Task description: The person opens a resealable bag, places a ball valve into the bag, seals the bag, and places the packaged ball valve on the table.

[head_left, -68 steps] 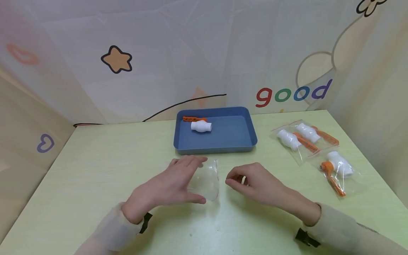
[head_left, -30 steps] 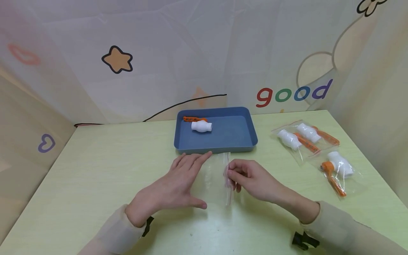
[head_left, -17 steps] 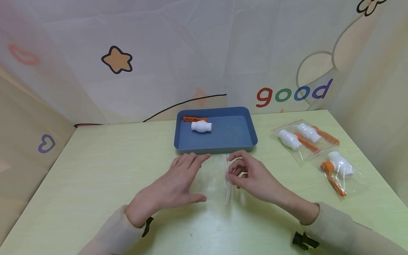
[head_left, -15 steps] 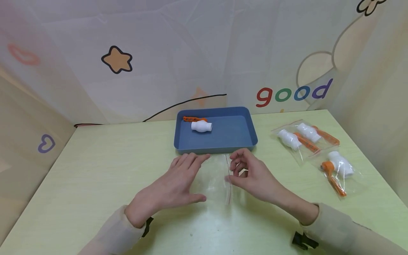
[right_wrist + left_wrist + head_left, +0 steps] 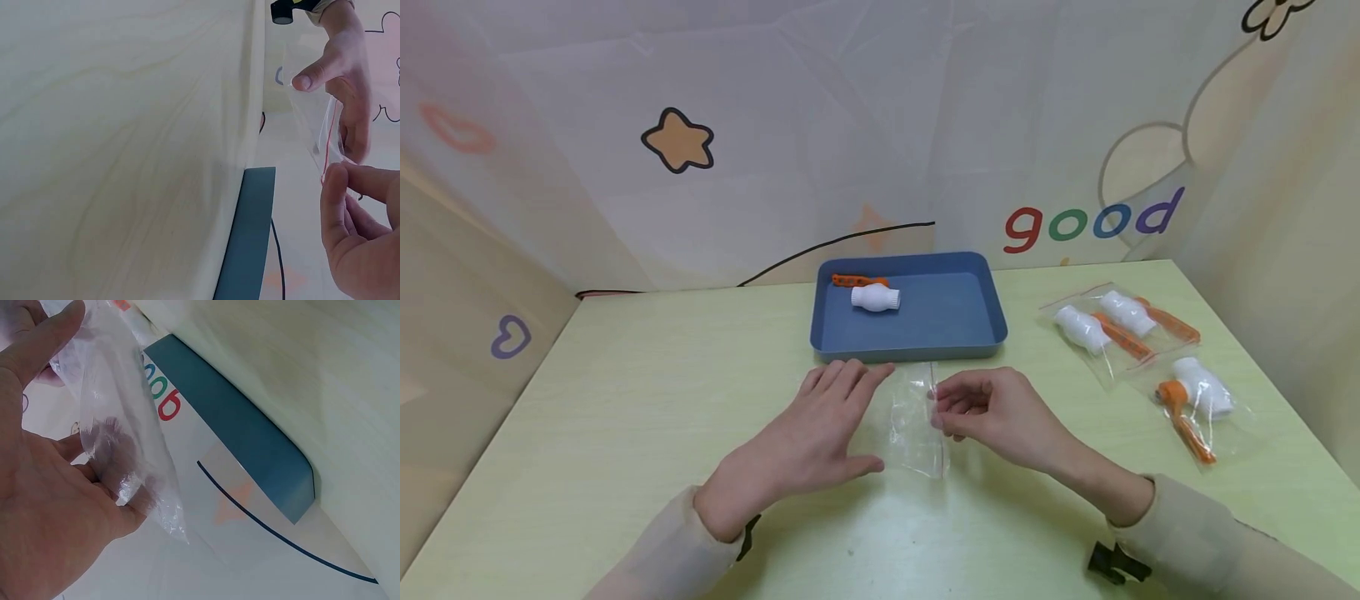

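Observation:
A clear zip bag [image 5: 912, 429] with a red line along its mouth is held above the table in the head view. My right hand [image 5: 1011, 417] pinches the bag's mouth edge between thumb and fingers, as the right wrist view also shows at the bag's red line [image 5: 329, 140]. On the bag's other side, my left hand [image 5: 808, 442] has its fingers extended and its thumb spread apart. In the left wrist view, the crumpled bag [image 5: 115, 394] lies against the left hand's fingers, which partly show through the film. No contents are visible in the bag.
Behind the hands stands a blue tray [image 5: 943, 312] holding a white bulging ribbed-end piece [image 5: 876, 297] and an orange handled piece [image 5: 853, 281]. At the right lie filled clear bags [image 5: 1105, 329] with similar white and orange pieces, one bag [image 5: 1198, 408] nearer the front.
My right hand has come left from beside the bag and pinches its mouth edge. The bag's mouth has shifted right since the earliest frame. My left hand has stayed nearly in place.

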### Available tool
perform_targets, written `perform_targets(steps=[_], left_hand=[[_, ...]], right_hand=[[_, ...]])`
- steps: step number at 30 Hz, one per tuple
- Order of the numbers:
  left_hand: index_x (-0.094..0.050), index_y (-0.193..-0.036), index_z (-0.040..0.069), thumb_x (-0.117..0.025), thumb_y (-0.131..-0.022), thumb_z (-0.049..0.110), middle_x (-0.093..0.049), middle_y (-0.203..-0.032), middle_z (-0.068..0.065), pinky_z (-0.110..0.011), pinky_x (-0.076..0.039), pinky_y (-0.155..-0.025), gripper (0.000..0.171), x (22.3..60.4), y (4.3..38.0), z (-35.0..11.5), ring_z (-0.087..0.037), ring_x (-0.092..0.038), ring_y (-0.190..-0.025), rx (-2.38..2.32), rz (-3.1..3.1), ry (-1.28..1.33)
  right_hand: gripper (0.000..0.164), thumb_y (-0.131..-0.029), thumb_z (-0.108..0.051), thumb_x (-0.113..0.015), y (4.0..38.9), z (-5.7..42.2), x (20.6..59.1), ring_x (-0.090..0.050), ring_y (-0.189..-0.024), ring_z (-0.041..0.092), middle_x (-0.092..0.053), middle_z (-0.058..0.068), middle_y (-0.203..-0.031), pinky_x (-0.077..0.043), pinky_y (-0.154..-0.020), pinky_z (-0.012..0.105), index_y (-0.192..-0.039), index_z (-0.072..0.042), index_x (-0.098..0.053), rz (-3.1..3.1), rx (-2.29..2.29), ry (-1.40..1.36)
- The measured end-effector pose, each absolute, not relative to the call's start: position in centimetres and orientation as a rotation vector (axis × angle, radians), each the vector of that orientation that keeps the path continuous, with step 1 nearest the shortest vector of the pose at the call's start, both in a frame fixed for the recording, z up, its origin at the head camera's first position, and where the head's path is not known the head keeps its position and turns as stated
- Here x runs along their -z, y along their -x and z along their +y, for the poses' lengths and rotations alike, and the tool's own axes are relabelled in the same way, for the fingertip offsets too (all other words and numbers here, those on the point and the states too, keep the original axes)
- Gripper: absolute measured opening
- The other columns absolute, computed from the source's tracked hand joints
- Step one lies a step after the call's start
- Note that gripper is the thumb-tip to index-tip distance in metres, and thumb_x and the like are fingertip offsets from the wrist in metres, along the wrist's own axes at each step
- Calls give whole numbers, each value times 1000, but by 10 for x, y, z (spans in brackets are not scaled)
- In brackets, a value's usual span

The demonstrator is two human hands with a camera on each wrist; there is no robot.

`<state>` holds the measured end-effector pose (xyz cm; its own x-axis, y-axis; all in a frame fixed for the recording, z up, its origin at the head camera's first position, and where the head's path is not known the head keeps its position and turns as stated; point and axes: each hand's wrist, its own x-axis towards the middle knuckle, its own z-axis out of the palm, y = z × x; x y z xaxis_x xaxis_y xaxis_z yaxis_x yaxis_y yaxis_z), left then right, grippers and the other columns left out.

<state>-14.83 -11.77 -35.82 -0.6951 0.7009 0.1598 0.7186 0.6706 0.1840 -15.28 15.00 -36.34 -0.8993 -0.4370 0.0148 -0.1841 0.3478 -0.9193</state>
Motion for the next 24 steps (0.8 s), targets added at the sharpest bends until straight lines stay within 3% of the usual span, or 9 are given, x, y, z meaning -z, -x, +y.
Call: perform_targets(steps=[13, 18, 24], left_hand=[[-38, -153, 4, -91, -76, 43, -49, -124, -7, -50, -35, -108, 102, 356, 146, -116, -26, -44, -113, 345, -2781, 1201], [-36, -154, 5, -91, -77, 43, -48, -124, -6, -49, -35, -108, 102, 356, 146, -116, -24, -44, -113, 361, -2779, 1199], [-37, -155, 5, -90, -78, 43, -48, -126, -6, -49, -34, -110, 101, 355, 146, -117, -24, -44, -116, 387, -2797, 1192]], right_hand=[[32, -95, 3, -70, 153, 148, 362, -74, -97, 30, -73, 19, -107, -59, -84, 42, -124, 12, -63, 2099, 1746, 500], [31, -97, 2, -68, 154, 146, 366, -73, -103, 31, -70, 23, -117, -58, -88, 38, -127, 8, -64, 2054, 1727, 566], [49, -95, 3, -71, 153, 146, 368, -74, -100, 28, -70, 24, -118, -58, -86, 34, -142, -1, -58, 2090, 1686, 618]])
